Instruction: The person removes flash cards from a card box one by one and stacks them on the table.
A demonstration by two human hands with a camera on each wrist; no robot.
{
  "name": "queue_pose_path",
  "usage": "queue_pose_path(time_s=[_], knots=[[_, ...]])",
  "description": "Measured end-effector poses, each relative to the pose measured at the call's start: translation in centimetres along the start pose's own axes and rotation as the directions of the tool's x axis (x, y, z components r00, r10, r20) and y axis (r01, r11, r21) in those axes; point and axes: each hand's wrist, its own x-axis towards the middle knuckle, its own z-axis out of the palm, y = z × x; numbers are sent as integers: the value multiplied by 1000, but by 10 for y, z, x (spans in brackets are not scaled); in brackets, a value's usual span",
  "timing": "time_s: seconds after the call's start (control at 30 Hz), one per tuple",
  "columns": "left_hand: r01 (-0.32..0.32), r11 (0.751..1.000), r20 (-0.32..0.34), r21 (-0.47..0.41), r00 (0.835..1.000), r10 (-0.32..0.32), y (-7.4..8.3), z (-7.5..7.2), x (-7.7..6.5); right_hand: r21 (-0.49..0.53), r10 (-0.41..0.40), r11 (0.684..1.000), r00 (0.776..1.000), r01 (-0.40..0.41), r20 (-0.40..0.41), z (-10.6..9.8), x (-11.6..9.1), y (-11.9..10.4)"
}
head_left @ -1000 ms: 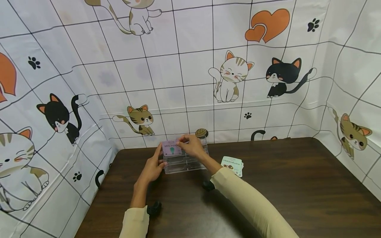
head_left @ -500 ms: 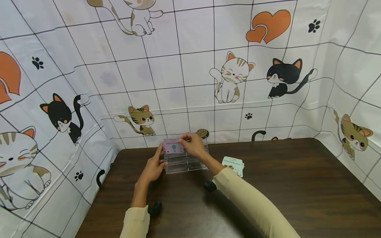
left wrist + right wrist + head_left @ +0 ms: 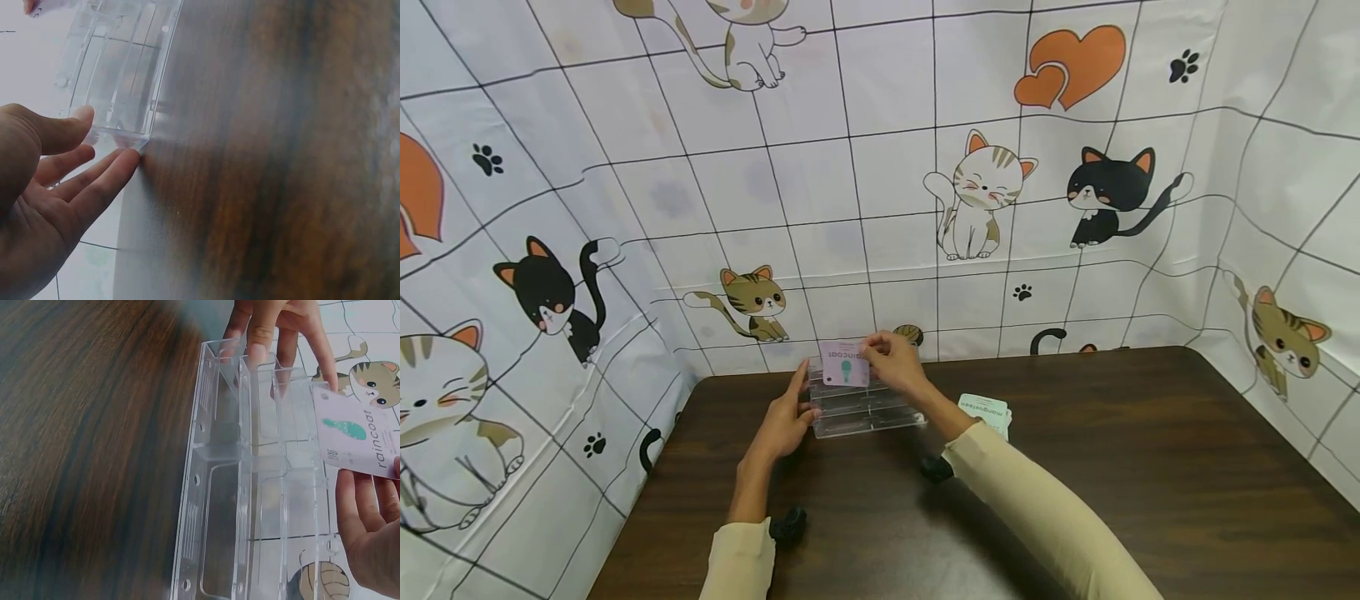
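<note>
A clear plastic tiered rack (image 3: 842, 422) with several compartments stands near the table's back edge. My left hand (image 3: 781, 427) holds its left end, thumb (image 3: 80, 128) on the front and fingers spread along the side. My right hand (image 3: 891, 364) pinches a small lilac card (image 3: 845, 367) by its right edge. The card carries the word "raincoat" and a green picture. It stands upright, overlapping the rack's top rear tier in the head view. From the right wrist view, the card (image 3: 353, 434) is just behind the rearmost wall of the rack (image 3: 244, 456).
A small stack of pale green cards (image 3: 987, 410), the top one reading "mangosteen", lies right of the rack, partly covered by the right forearm. The dark wooden table (image 3: 1120, 450) meets a white cat-printed cloth (image 3: 880, 200) at the back and sides.
The lilac card has been raised and moved slightly right with my right hand, showing more of the rack's top left. My left hand stays at the rack's end.
</note>
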Motion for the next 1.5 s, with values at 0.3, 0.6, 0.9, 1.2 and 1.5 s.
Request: queue_pose_path(time_s=[0.3, 0.6, 0.9, 1.2, 1.5], knots=[[11, 999, 9, 34, 1000, -11, 0, -2, -2, 42, 30, 999, 1000, -30, -4, -8, -5, 2], [14, 999, 0, 44, 1000, -14, 0, -3, -3, 81, 43, 996, 999, -44, 9, -23, -15, 3], [4, 999, 9, 40, 1000, -5, -1, -3, -1, 125, 71, 989, 997, -74, 32, -47, -27, 8], [-8, 1000, 15, 25, 1000, 7, -2, 0, 0, 84, 73, 994, 996, -76, 43, -63, -36, 13], [-13, 1000, 15, 27, 1000, 13, -2, 0, 1, 57, 109, 992, 994, -109, 11, -76, -45, 27]])
